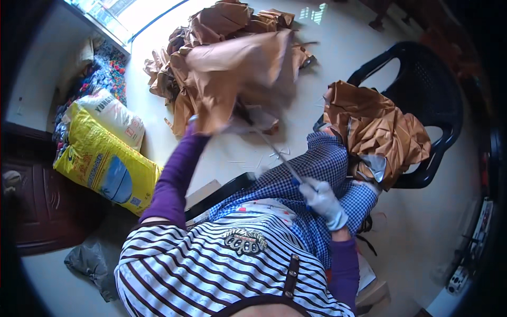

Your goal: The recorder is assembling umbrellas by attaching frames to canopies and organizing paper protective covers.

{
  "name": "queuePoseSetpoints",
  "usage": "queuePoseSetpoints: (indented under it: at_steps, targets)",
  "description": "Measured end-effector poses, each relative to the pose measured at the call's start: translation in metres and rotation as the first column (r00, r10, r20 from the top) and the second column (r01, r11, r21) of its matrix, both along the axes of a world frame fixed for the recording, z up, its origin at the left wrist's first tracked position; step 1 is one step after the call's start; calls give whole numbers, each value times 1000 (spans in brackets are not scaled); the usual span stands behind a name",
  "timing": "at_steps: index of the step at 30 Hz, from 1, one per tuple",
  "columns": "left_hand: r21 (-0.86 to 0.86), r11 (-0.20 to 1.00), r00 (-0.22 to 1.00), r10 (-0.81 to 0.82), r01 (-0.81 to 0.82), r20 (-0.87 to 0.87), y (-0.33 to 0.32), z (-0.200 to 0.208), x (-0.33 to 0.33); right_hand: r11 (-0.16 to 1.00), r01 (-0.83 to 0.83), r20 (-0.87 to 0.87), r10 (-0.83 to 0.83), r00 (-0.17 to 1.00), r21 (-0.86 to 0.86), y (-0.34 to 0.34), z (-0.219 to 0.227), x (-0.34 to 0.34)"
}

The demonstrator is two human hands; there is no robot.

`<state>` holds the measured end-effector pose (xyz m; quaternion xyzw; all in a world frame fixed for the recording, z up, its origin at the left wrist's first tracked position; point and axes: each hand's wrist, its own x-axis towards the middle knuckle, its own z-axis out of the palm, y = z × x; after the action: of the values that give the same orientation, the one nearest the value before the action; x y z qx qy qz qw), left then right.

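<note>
In a white glove, my right hand [323, 202] is closed over my lap around a long thin metal rod [282, 158] with a bit of blue at the grip. The rod slants up and left to a large brown sheet [232, 71], blurred by motion, where its tip is lost. My left arm, in a purple sleeve, reaches up to the sheet's lower left edge. There my left hand [194, 122] is mostly hidden and smeared; the sheet hangs raised from it. More crumpled brown sheets [219, 21] lie heaped on the floor behind.
Right of my knees, a black plastic chair [422, 68] bears a crumpled brown bundle [377, 129]. A yellow sack [111, 158] and a white sack [113, 116] stand at left, near a dark wooden door [47, 195]. Thin white scraps [272, 154] lie on the pale floor.
</note>
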<state>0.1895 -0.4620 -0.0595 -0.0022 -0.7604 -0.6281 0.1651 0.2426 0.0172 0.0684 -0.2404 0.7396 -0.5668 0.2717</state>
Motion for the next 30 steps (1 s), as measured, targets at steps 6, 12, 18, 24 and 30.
queuePoseSetpoints:
  at_steps: [6, 12, 18, 24, 30]
  targets:
    - [745, 598, 952, 246, -296, 181, 107, -37, -103, 969, 124, 184, -165, 969, 213, 30, 5, 9]
    - [952, 254, 979, -155, 170, -134, 112, 7, -96, 518, 851, -521, -752, 403, -89, 96, 54, 22]
    - [791, 516, 936, 67, -329, 346, 245, 12, -93, 592, 764, -598, -718, 356, -255, -40, 23, -21]
    - [908, 358, 960, -88, -217, 264, 208, 38, -81, 755, 615, -638, -592, 493, -225, 28, -1, -21]
    - [924, 69, 879, -343, 376, -332, 146, -7, -73, 695, 658, -565, -679, 469, -289, 10, 55, 37]
